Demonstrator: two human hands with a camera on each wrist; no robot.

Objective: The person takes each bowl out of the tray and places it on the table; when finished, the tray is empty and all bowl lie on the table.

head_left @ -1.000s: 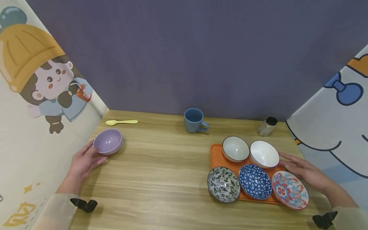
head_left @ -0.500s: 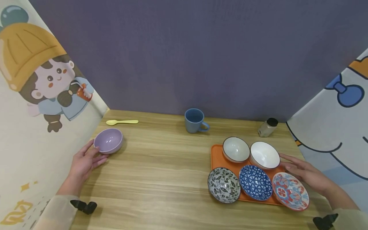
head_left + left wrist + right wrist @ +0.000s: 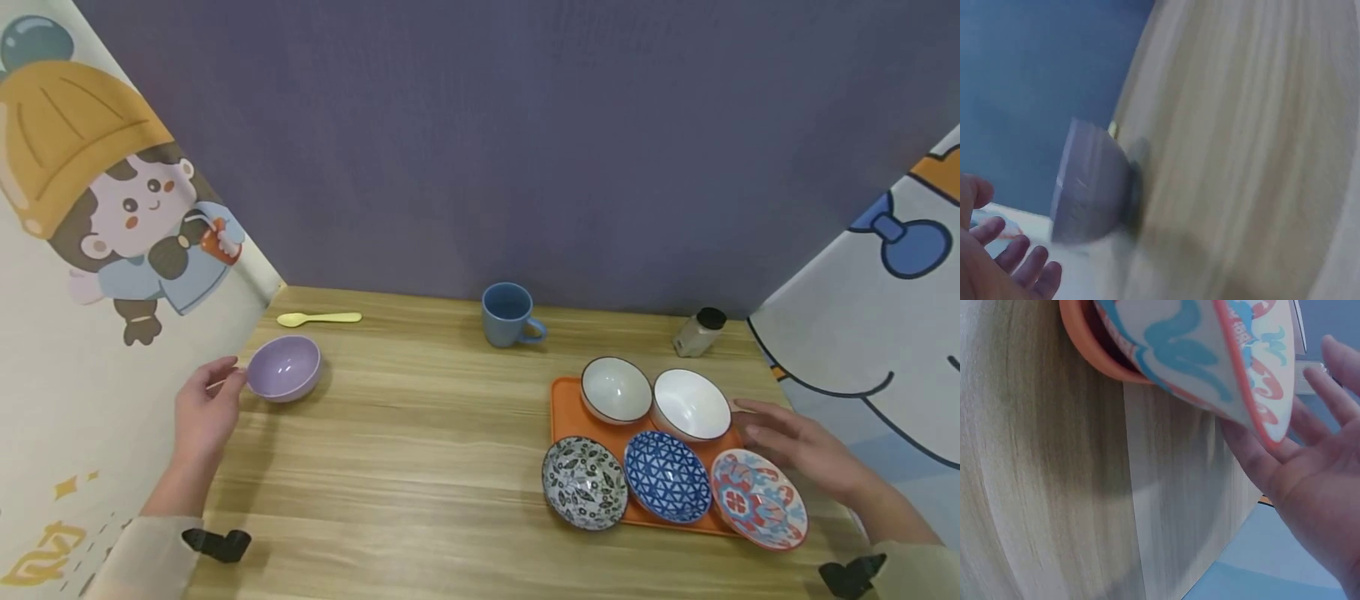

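A purple bowl [image 3: 285,368] stands upright on the left side of the table. Just left of it is my left hand [image 3: 207,417], holding nothing; in the left wrist view its loosely bent fingers are apart from the bowl [image 3: 1091,184]. On the right, an orange tray [image 3: 564,408] bears a pale grey bowl [image 3: 615,390], a white bowl [image 3: 690,404], a green leaf-patterned bowl [image 3: 583,483], a blue patterned bowl [image 3: 666,477] and a red-and-blue patterned dish [image 3: 759,498]. Beside the white bowl and the dish, my right hand [image 3: 806,446] has its fingers extended, gripping nothing.
A yellow spoon [image 3: 318,318] lies behind the purple bowl. At the back stand a blue mug [image 3: 507,314] and a black-capped jar [image 3: 697,333]. A dark blue partition [image 3: 487,150] rises behind the wooden table [image 3: 405,467], with printed walls on both sides.
My left hand has let go of the purple bowl and drawn back slightly to the left. The bowl stays in place. My right hand has barely moved, its fingertips slightly off the white bowl.
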